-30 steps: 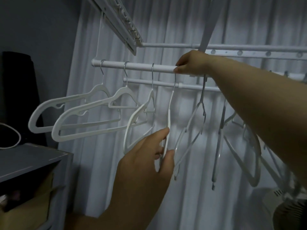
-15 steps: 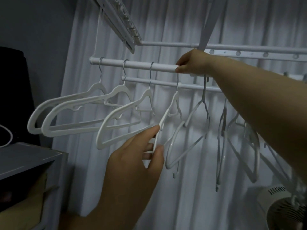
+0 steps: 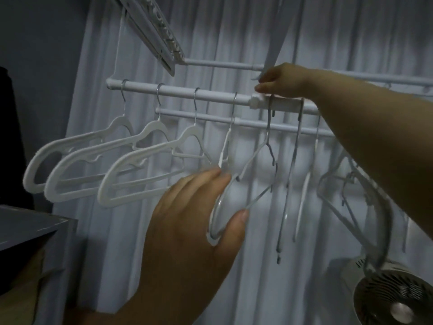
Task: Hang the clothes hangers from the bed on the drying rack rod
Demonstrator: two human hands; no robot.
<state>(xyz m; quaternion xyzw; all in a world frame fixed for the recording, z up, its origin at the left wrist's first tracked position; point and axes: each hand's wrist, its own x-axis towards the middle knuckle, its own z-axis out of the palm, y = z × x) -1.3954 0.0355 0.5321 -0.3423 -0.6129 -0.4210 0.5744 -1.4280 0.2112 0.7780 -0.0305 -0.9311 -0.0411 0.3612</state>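
Note:
The white drying rack rod (image 3: 175, 90) runs across the upper middle. Three thick white hangers (image 3: 98, 165) hang from its left part. A fourth white hanger (image 3: 225, 146) hangs edge-on beside them. My left hand (image 3: 196, 221) holds the rounded end of a thin grey-white hanger (image 3: 255, 160) between thumb and fingers. The hook of that hanger goes up under my right hand (image 3: 281, 83). My right hand sits on top of the rod and pinches the hook there. Several more thin hangers (image 3: 351, 188) hang further right, partly hidden by my right forearm.
A second, thinner rod (image 3: 210, 118) runs just behind and below the first. White curtains (image 3: 234, 38) fill the background. A round fan (image 3: 393, 301) stands at the lower right. A grey shelf top (image 3: 28, 221) juts in at the left.
My left hand has let go of the fourth hanger and taken the end of the thin hanger to its right. The fourth hanger now hangs edge-on. My right hand has risen slightly on the rod.

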